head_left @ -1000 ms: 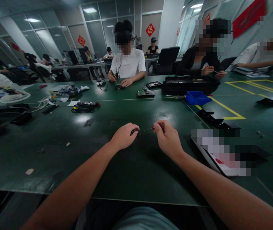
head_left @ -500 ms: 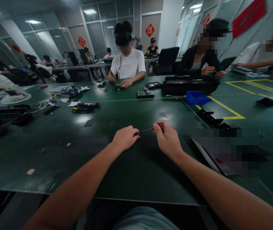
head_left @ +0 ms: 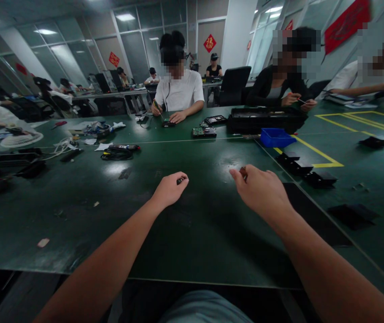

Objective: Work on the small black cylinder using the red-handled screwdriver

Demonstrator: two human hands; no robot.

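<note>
My left hand [head_left: 170, 189] is closed above the middle of the green table [head_left: 185, 251], with a small dark object [head_left: 180, 180] in its curled fingers. The fingers cover most of that object, so its kind does not show. To the right, well apart from it, my right hand [head_left: 262, 190] is closed round a screwdriver [head_left: 243, 172]. Only a bit of its reddish-brown handle shows between thumb and fingers; the shaft is out of sight.
Black brackets [head_left: 301, 168] and a blue bin [head_left: 276, 137] stand ahead right. A dark flat panel [head_left: 316, 220] lies beside my right forearm. Opposite, a person in white [head_left: 180, 94] works on a small device. Bundled black cable [head_left: 119, 152] and a circuit-board device [head_left: 204, 132] lie farther off.
My right hand has drawn right, away from my left, taking the screwdriver with it; its shaft has gone from sight. My left hand has shifted slightly left and turned.
</note>
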